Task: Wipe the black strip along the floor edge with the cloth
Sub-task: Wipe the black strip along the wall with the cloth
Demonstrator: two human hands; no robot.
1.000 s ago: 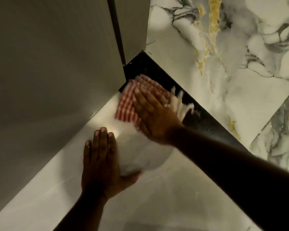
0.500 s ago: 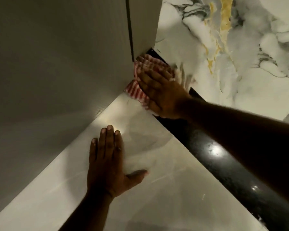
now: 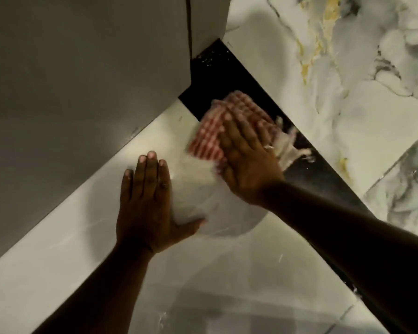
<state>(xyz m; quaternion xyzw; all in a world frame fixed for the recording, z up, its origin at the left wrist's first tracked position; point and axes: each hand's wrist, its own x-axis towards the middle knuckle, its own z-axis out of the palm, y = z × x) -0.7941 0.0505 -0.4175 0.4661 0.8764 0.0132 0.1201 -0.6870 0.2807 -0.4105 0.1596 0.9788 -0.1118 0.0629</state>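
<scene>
Flat and glossy, the black strip (image 3: 210, 75) runs diagonally between a pale polished floor tile (image 3: 227, 273) and veined marble flooring (image 3: 348, 92), ending at a grey panel (image 3: 82, 80). On it lies the red-and-white checked cloth (image 3: 210, 138), soft and fringed, blurred, spilling onto the pale tile's edge. Pressing it down is the right hand (image 3: 249, 162), palm flat, fingers straight. Just beside it the left hand (image 3: 147, 203) rests splayed on the tile, gripping nothing.
</scene>
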